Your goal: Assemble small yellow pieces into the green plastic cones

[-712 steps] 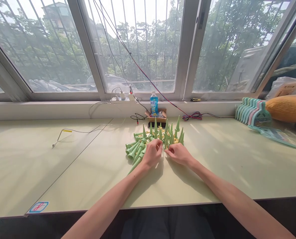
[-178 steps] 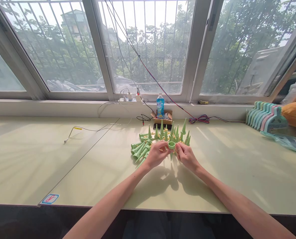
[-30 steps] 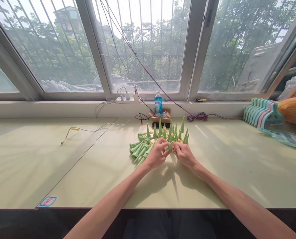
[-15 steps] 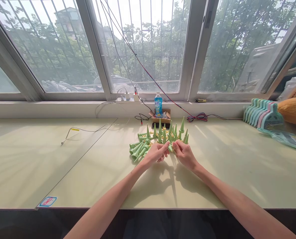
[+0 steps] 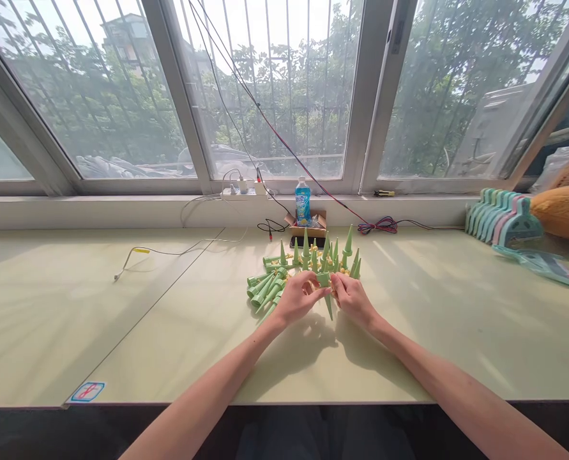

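Note:
My left hand (image 5: 302,298) grips a green cone-shaped plastic piece (image 5: 329,307) between thumb and fingers. Its wide collar is uppermost and its tip points down toward me. On its right side, my right hand (image 5: 354,298) is closed in a pinch on a small yellowish part, mostly hidden by the fingers. Just behind the hands stand several green cones (image 5: 348,241), points up, with small yellow pieces among them. Left of my left hand lies a heap of similar green cones (image 5: 266,289) on their sides.
A blue-labelled bottle (image 5: 303,203) stands by a small cardboard box (image 5: 319,223) near the sill. Coiled red-black wire (image 5: 379,225) lies at the back. Pastel plastic dustpan-like pieces (image 5: 516,220) stand at the right. A thin cable (image 5: 169,252) crosses the table at left.
The green cone piece has turned in my left hand, so its collar and downward tip now show. My left hand has opened its grip a little around it; the right hand stays close beside.

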